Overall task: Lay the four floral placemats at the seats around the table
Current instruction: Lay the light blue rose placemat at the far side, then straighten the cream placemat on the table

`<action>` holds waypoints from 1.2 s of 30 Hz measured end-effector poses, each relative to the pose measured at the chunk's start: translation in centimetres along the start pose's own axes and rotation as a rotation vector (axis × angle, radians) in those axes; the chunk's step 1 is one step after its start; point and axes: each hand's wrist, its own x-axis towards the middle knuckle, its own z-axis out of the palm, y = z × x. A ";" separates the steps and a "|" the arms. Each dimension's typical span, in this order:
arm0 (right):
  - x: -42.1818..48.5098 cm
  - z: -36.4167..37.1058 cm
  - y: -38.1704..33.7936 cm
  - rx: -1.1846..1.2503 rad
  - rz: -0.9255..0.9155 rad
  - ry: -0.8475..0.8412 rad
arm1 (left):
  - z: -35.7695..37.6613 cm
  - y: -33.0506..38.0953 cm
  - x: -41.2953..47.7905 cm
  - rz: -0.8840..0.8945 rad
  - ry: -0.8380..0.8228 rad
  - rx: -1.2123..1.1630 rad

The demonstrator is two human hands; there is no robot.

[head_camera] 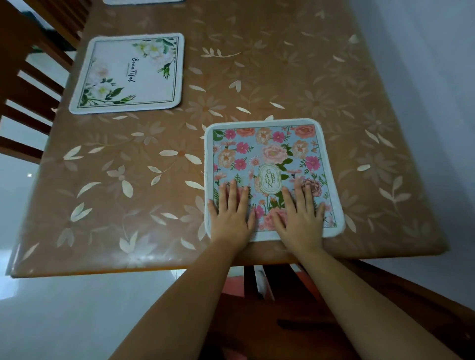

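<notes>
A blue placemat (270, 154) with pink and peach flowers lies flat at the table's near edge, right of centre. My left hand (231, 213) and my right hand (298, 213) rest palm-down on its near half, fingers spread, holding nothing. A white placemat (133, 74) with green leaves and pale flowers lies at the left side of the table. The edge of a third white placemat (144, 1) shows at the top of the view, mostly cut off.
The table (115, 180) wears a brown cover with pale leaf and flower prints. Wooden chairs stand at the left (28, 84) and right below me (295, 295). A pale wall (424, 77) runs along the table's right side.
</notes>
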 end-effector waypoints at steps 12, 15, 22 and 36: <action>-3.5 -7.3 -7.5 0.152 -0.026 0.119 | -11.5 -5.0 -6.7 0.200 0.324 -0.062; -5.8 -9.3 -11.8 0.179 -0.090 0.192 | -13.6 -7.8 -10.8 0.206 0.400 -0.060; -12.1 -10.3 -22.9 0.282 -0.176 0.243 | -16.1 -14.9 -19.0 0.185 0.512 -0.080; -14.7 -9.0 -38.8 0.168 -0.356 0.214 | -20.5 -28.1 -25.3 0.068 0.562 -0.101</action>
